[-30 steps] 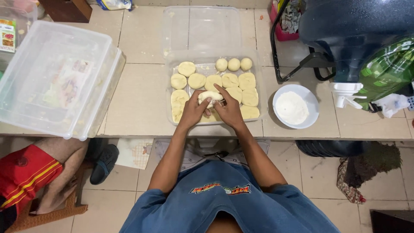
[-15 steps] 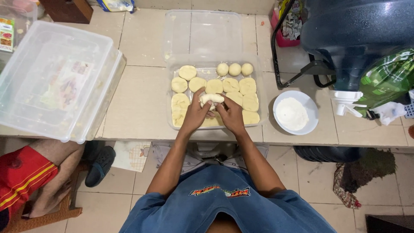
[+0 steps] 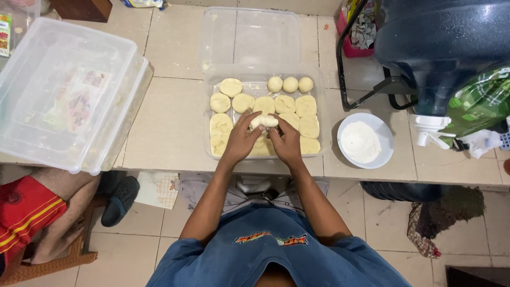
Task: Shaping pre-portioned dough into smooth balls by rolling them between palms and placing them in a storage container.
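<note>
Two hands meet over the middle of the clear plastic tray [image 3: 209, 114], and between them I see a small pale dough piece [image 3: 264, 121] raised a little above the flattened rounds. My left hand [image 3: 241, 141] curls its fingers around the near left side of that piece; my right hand [image 3: 286, 143] does the same from the right, so both are closed in a loose pinch on it. Compared with the earlier views, the hands have crept slightly farther up the tray and the dough piece now sits higher between the fingertips, more rolled than flat; the tray, the white bowl of flour [image 3: 365, 140] to its right and the stacked clear bins [image 3: 69, 93] on the left have not moved. About a dozen flattened dough discs [image 3: 296, 105] lie in rows in the tray, with three round dough balls [image 3: 290, 84] along its far edge. My hands and wrists cover the discs in the near middle of the tray, so I cannot count those. A second clear tray [image 3: 249, 34] stands just beyond. A dark blue water jug [image 3: 441, 48] is cut off at the top right, and a person's leg in red shorts [image 3: 26, 212] is cropped at the lower left.
</note>
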